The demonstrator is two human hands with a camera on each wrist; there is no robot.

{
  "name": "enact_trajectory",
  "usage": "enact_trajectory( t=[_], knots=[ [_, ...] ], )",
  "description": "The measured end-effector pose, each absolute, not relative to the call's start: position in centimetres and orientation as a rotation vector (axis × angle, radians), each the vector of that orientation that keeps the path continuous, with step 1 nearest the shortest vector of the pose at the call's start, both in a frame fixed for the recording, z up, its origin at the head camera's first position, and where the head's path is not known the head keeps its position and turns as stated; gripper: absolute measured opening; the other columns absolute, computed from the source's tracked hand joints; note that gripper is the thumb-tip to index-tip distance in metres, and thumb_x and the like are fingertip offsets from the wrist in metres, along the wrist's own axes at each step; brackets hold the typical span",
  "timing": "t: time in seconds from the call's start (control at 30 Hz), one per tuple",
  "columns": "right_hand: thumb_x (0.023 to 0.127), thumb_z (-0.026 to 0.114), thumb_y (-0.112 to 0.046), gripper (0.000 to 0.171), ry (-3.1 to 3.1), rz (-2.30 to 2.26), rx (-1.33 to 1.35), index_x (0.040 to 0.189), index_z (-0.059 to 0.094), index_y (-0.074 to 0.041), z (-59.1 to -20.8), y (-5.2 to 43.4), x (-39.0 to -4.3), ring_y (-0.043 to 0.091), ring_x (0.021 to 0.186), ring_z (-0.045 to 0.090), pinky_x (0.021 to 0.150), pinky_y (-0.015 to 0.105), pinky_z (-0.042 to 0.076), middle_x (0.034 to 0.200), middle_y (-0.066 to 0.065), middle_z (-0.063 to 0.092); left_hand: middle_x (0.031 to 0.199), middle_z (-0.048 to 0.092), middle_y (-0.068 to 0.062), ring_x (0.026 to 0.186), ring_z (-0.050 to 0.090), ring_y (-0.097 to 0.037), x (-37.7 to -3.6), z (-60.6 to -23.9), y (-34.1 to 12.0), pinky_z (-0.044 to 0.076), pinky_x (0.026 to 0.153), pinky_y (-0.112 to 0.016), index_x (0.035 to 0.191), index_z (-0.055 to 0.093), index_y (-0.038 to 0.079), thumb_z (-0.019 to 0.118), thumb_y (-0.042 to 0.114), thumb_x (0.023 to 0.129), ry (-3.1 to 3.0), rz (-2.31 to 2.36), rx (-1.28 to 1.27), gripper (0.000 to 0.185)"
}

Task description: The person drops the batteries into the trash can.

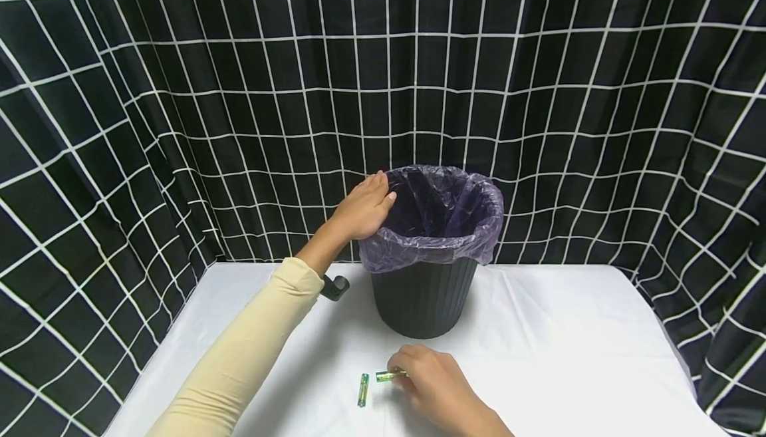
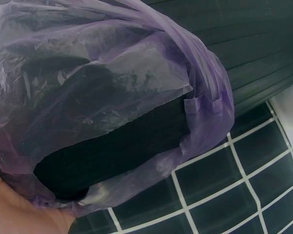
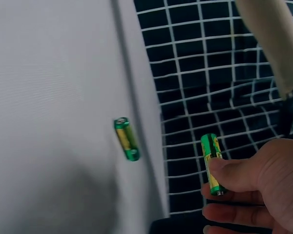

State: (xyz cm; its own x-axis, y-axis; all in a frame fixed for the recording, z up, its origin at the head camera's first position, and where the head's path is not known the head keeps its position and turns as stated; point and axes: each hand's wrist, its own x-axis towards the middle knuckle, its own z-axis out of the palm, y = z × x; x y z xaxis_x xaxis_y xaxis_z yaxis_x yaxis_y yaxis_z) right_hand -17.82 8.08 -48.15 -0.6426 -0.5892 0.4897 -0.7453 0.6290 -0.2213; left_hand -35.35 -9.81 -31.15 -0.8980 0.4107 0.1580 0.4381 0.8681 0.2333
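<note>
In the head view my right hand (image 1: 433, 384) pinches a green-and-yellow AA-type battery (image 3: 211, 163) between thumb and fingers, low over the white table. A second battery of the same kind (image 1: 363, 390) lies on the cloth just left of that hand. My left hand (image 1: 365, 207) rests on the left rim of a black ribbed trash bin (image 1: 421, 300), fingers extended. A translucent purple bin liner (image 1: 385, 251) is folded over the bin's rim and lines its inside. In the left wrist view, part of the left palm (image 2: 24, 209) touches the liner's edge.
The bin stands upright towards the back of the white-clothed table (image 1: 550, 337). Black curtains with a white grid (image 1: 443, 58) enclose the back and sides. A small black curved object (image 1: 335, 287) shows beside the left wrist.
</note>
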Motion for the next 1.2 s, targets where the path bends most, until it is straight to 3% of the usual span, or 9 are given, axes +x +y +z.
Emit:
enact_trajectory(
  t=[0.23,0.67,1.2],
  knots=[
    [0.071,0.089,-0.005,0.026,-2.358,0.584,1.062,0.086,0.073,-0.02,-46.4,8.5,-17.5,0.004,0.08,0.064,0.06,0.024,0.055,0.087,-0.015,0.066,0.167,0.012,-0.02,0.156,0.009,-0.03,-35.3,-31.1,-9.8,0.007,0.127,-0.036,0.158,0.017,-0.007,0.019,0.031,0.111,-2.929,-0.383,-0.682,0.06],
    [0.078,0.085,-0.009,0.021,-2.187,0.599,1.063,0.091,0.073,-0.021,-41.5,9.8,-17.4,0.003,0.083,0.063,0.062,0.025,0.056,0.092,-0.016,0.067,0.168,0.013,-0.02,0.156,0.009,-0.03,-35.4,-31.3,-9.7,0.007,0.127,-0.036,0.158,0.017,-0.007,0.02,0.032,0.111,-2.924,-0.402,-0.669,0.061],
    [0.083,0.082,-0.008,0.015,-2.101,0.427,1.116,0.097,0.076,-0.009,-34.2,11.7,-18.1,0.012,0.084,0.065,0.07,0.029,0.059,0.093,-0.005,0.069,0.168,0.012,-0.019,0.156,0.009,-0.029,-35.2,-31.1,-9.8,0.008,0.127,-0.036,0.158,0.017,-0.006,0.02,0.033,0.111,-2.932,-0.389,-0.66,0.061]
  ],
)
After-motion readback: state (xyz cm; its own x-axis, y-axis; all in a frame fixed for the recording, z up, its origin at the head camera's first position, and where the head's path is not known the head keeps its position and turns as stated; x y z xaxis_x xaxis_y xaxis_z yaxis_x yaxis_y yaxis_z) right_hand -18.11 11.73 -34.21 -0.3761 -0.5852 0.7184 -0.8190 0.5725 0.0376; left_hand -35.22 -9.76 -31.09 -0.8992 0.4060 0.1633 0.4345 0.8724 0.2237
